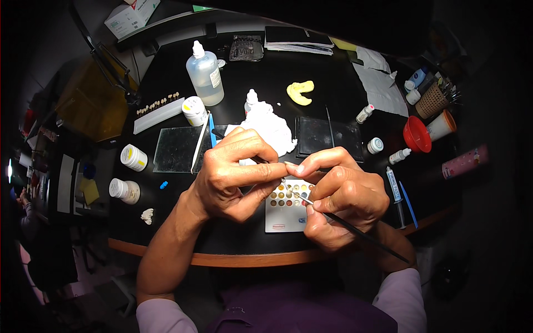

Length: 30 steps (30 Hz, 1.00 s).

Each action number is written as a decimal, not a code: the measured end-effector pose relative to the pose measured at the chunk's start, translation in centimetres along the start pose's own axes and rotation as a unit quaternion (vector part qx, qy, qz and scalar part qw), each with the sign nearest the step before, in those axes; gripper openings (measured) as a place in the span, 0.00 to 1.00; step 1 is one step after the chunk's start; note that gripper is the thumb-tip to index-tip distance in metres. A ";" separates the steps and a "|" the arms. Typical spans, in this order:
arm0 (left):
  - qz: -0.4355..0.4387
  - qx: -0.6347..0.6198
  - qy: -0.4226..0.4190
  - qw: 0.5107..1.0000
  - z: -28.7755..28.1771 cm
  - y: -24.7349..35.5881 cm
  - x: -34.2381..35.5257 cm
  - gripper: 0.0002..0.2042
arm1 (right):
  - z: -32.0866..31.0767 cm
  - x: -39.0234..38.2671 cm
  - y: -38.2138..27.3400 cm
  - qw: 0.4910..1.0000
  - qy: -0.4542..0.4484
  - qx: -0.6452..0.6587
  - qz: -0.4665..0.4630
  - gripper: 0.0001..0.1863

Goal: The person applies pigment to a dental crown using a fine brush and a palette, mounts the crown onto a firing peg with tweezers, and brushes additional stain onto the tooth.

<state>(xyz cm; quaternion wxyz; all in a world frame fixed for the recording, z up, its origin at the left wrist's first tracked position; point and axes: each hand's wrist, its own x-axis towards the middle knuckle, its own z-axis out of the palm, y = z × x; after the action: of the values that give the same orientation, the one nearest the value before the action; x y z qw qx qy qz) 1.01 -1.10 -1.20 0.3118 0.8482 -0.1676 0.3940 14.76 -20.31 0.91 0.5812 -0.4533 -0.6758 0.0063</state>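
Note:
Both hands meet over a white palette card (276,219) with rows of coloured wells. My right hand (350,197) is closed in a pencil-like grip on a thin brush (360,232); its black handle slopes down to the right and its metal end points up-left between the hands. My left hand (239,177) pinches a small, thin metal piece, too small and covered to name. The index fingers come close together or touch above it. Behind the left hand lies a crumpled white tissue (269,129), partly hidden.
A glass slab (172,150) with slim tools lies left, near white jars (134,157) and a tall clear bottle (205,77). A yellow dental mould (300,92) lies beyond. At right are a red bowl (417,134), a syringe (395,186) and small bottles. The wooden table edge (261,259) runs nearest me.

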 end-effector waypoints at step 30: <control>-0.005 -0.023 0.004 1.000 0.1 0.0 -0.2 0.19 | -0.1 -0.2 -0.1 1.000 0.003 -0.003 -0.005 0.14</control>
<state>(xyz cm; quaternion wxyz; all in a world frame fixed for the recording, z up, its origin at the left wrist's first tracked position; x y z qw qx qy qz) 0.92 -1.16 -1.33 0.3336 0.8402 -0.1712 0.3918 14.78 -20.49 0.85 0.5823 -0.4514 -0.6762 0.0000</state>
